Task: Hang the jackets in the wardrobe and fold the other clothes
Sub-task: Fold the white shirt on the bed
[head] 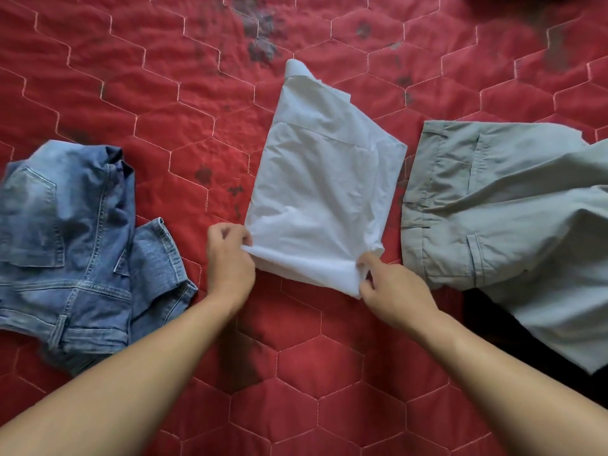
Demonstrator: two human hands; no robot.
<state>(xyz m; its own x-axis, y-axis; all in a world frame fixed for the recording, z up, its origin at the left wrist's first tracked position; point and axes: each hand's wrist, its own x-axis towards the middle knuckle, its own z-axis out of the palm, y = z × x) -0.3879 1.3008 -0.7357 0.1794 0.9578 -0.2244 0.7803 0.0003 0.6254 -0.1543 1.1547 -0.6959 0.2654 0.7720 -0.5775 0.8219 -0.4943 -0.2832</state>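
Note:
A white shirt point(324, 179), folded into a narrow shape with its collar pointing away from me, lies in the middle of the red quilt. My left hand point(230, 261) pinches its near left corner. My right hand point(391, 284) pinches the near right corner, and the near edge is lifted slightly off the quilt. Blue denim jeans point(72, 245) lie crumpled to the left. Pale grey-green trousers point(506, 225) are spread out on the right.
The red quilt point(164, 93) with hexagon stitching covers the whole surface, with worn dark patches near the top. A dark gap point(487, 317) shows under the trousers' near edge at the right.

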